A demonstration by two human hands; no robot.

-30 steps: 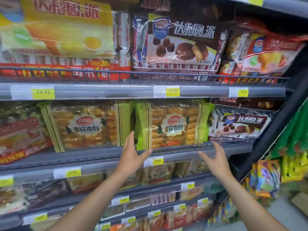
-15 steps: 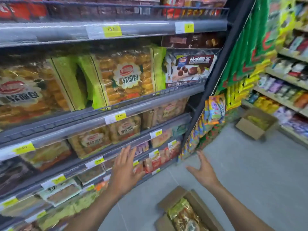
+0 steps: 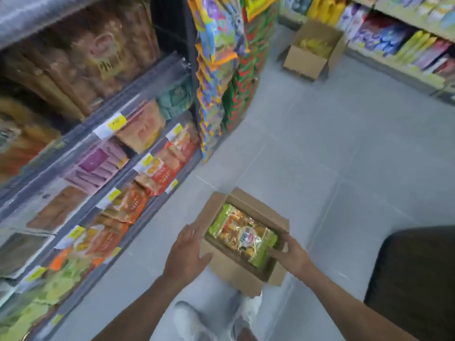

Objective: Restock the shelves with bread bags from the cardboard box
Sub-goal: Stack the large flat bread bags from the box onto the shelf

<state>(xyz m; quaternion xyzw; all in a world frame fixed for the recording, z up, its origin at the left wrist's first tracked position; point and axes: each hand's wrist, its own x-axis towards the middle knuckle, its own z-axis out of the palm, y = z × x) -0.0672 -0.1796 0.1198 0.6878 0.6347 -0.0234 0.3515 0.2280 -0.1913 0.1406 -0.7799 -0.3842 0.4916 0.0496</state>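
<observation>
Both hands are at the cardboard box (image 3: pixel 235 273) on the floor, where I see one bread bag (image 3: pixel 242 236) lying inside. My left hand (image 3: pixel 188 254) hangs spread-fingered and empty over the box's left flap. My right hand (image 3: pixel 291 258) has its fingers curled at the bag's near corner; whether they grip it, I cannot tell.

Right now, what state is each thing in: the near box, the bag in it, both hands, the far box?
Near cardboard box: open, on floor.
Bread bag: lying in box, sealed.
Left hand: open, at box's left wall.
Right hand: fingers at bag's edge; grip unclear.
Far box: open, yellow packs inside.
</observation>
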